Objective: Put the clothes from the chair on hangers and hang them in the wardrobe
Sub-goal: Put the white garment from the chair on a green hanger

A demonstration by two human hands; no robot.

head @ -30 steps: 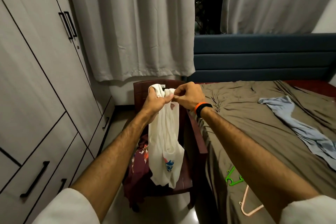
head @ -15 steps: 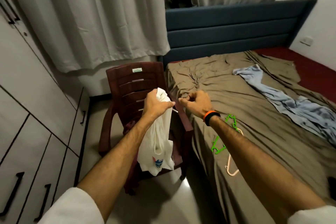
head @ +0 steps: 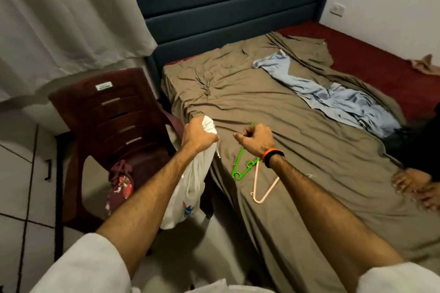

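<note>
My left hand (head: 198, 135) grips the bunched top of a white garment (head: 183, 197), which hangs down between the chair and the bed. My right hand (head: 254, 138) hovers a little to the right of it with its fingers curled and nothing visible in them. It is just above a green hanger (head: 240, 169) that lies on the bed. A pink hanger (head: 264, 188) lies beside the green one, partly under my right forearm. The dark red plastic chair (head: 114, 112) stands left of the bed, with a maroon floral garment (head: 120, 181) on its seat.
The bed (head: 297, 150) has a rumpled brown sheet and a light blue cloth (head: 333, 100) lying across it. Another person's foot (head: 414, 185) rests at the bed's right edge. A wardrobe drawer with a black handle (head: 48, 170) is at the far left. Grey curtains (head: 71, 19) hang behind the chair.
My right hand has let go of the white garment and moved right, over the hangers. The left hand now holds the garment alone, lower. The view has swung right toward the bed.
</note>
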